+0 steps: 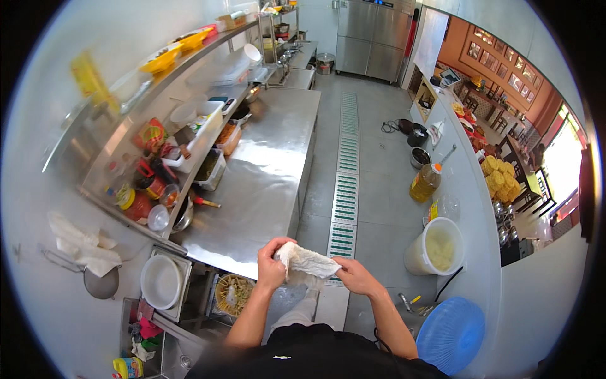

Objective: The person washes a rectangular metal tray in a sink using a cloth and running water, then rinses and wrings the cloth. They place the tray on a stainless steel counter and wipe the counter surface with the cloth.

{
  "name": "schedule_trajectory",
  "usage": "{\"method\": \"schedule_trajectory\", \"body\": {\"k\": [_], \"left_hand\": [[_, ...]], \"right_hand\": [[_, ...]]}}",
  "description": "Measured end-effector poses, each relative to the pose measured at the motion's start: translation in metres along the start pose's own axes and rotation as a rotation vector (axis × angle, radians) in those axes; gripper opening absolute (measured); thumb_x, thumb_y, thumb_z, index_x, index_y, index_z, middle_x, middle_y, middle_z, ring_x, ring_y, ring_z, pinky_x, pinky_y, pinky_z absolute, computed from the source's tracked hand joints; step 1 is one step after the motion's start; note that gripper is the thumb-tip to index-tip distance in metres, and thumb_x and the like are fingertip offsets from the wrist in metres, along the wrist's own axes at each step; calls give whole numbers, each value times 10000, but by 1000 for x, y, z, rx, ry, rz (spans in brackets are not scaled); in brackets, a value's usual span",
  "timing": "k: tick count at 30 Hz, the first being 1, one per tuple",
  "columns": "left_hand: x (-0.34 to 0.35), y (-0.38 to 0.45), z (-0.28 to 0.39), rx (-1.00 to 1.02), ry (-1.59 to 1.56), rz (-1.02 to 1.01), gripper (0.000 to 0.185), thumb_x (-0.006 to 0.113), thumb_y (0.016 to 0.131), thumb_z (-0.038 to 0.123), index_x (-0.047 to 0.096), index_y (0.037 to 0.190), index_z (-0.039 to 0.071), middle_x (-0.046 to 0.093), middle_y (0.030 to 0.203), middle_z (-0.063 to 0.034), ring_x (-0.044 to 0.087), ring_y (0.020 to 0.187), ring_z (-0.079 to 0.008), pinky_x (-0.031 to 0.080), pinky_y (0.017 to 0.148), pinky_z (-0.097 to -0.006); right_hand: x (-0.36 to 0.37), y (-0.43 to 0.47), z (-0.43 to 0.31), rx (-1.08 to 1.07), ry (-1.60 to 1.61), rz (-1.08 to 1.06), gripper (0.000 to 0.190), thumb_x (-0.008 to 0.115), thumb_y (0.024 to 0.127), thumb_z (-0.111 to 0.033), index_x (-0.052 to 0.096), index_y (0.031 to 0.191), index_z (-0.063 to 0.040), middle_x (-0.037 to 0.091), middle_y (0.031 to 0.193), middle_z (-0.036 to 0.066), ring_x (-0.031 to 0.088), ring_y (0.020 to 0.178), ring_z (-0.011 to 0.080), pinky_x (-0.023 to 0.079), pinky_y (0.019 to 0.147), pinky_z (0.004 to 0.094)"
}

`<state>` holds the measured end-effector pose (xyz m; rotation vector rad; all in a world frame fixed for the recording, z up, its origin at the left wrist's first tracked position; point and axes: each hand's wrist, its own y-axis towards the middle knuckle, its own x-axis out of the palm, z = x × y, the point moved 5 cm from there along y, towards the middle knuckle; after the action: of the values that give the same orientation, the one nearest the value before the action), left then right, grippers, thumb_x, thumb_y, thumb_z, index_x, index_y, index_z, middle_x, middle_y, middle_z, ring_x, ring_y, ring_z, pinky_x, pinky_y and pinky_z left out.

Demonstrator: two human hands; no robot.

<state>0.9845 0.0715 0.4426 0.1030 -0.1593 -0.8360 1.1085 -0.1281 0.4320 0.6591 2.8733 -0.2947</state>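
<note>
A white cloth (310, 261) is stretched between my two hands, in front of my body and just off the near corner of the steel worktop (255, 189). My left hand (273, 264) grips its bunched left end, fingers curled over it. At the cloth's right end, my right hand (352, 275) pinches the edge between thumb and fingers. Part of the cloth hangs below, over my leg. A red-handled utensil (207, 203) lies on the worktop by the shelf.
Left of me are a sink (177, 353), a white round basin (161, 282) and a tub of skewers (234, 293). To the right stand a white bucket (434, 246), an oil jug (425, 183) and a blue basket (451, 336). A drain grate (344, 199) runs along the floor.
</note>
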Motion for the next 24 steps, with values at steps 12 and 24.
{"method": "schedule_trajectory", "body": {"k": [12, 24], "left_hand": [[185, 268, -89, -665, -455, -321, 496, 471, 1081, 394, 607, 1374, 17, 672, 1337, -116, 635, 1224, -214, 491, 1063, -370], [321, 393, -150, -620, -155, -60, 346, 621, 1058, 291, 657, 1261, 13, 707, 1192, -87, 678, 1102, -197, 536, 971, -371]], "right_hand": [[-245, 163, 53, 129, 1156, 129, 781, 384, 1063, -617, 541, 1449, 42, 649, 1397, 168, 623, 1295, 281, 463, 1129, 416], [-461, 265, 169, 350, 784, 99, 350, 737, 956, -114, 664, 1244, 72, 716, 1172, 124, 692, 1025, 193, 558, 930, 358]]}}
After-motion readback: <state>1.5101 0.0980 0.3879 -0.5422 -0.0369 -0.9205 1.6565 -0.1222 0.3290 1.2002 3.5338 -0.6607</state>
